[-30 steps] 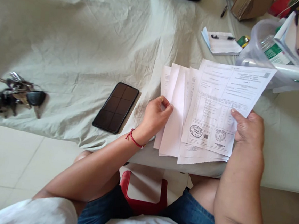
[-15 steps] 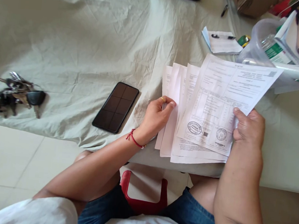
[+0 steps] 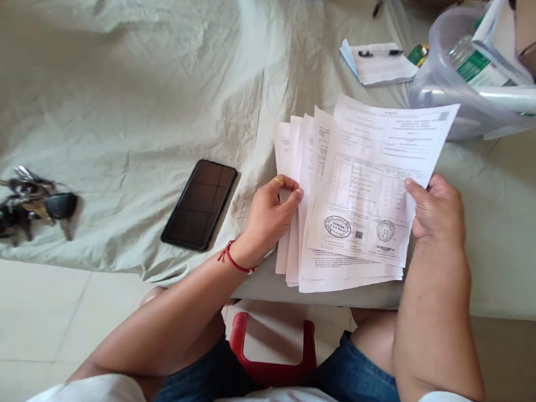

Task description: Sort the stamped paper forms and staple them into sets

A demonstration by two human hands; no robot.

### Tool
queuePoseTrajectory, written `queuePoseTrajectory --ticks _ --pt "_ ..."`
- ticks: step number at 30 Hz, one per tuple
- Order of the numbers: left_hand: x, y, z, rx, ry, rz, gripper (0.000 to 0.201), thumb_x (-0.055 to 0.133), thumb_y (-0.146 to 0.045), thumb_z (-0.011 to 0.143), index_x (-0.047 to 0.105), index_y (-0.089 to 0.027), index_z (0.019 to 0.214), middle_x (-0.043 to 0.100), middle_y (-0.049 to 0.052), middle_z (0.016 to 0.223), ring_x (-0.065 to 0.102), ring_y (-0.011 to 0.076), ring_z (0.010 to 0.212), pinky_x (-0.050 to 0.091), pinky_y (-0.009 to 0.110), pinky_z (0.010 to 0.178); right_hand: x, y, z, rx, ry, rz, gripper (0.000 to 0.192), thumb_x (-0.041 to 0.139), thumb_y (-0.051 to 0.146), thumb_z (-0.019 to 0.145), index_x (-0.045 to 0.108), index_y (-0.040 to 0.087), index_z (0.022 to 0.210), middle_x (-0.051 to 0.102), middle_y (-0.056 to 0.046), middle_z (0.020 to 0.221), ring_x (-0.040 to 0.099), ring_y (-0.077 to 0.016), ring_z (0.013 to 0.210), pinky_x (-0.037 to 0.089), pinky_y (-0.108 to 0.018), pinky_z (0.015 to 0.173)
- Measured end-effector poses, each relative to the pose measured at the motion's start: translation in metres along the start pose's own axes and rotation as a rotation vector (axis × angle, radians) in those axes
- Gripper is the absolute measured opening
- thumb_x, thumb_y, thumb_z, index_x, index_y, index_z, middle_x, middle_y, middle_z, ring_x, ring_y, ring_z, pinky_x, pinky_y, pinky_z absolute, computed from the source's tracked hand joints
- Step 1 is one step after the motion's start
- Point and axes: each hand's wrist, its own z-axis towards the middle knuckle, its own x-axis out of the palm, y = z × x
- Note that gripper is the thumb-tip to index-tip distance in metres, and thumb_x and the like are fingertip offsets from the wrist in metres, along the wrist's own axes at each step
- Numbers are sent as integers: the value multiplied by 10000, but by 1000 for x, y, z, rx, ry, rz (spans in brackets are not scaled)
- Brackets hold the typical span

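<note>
White printed paper sheets (image 3: 363,190), fanned out, are gripped at both sides. Left hand (image 3: 269,217) pinches the left sheets; right hand (image 3: 436,212) clamps the stamped top sheet. Black smartphone (image 3: 199,204) lies nearby.

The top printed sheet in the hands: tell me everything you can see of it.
The top sheet is white paper with fine print, a table and two round stamps near its lower edge. It lies tilted on a fanned stack of sheets. The right hand pinches its right edge; the left hand grips the stack's left sheets.
</note>
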Motion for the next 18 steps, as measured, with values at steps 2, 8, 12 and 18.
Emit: queuePoseTrajectory --ticks 2,8,12,18 --pt "1 0 -1 -15 -2 -9 117 689 -192 976 643 -222 873 603 -17 814 494 166 759 419 321 748 0 4 1 35 -79 12 233 867 178 756 759 187 963 822 -26 918 753 -189 835 650 -365 883" --pt "2 4 0 -39 -13 -15 113 701 -186 971 630 -221 890 558 -20 789 456 150 709 382 282 656 3 13 -1 69 -131 -89 141 777 66 850 764 176 938 717 4 791 628 -143 714 528 -358 781" --pt "3 3 2 -32 -30 20 138 702 -141 954 618 -218 876 546 -28 772 443 142 692 369 276 654 4 11 -2 104 -66 -125 157 779 72 902 758 181 1013 738 -8 877 646 -146 770 516 -367 794" --pt "3 -2 -2 -41 3 33 198 699 -125 973 562 -233 880 490 -42 763 431 138 684 382 275 655 -1 3 0 167 40 -229 288 847 69 874 762 193 1120 764 6 855 678 -155 747 547 -365 798"
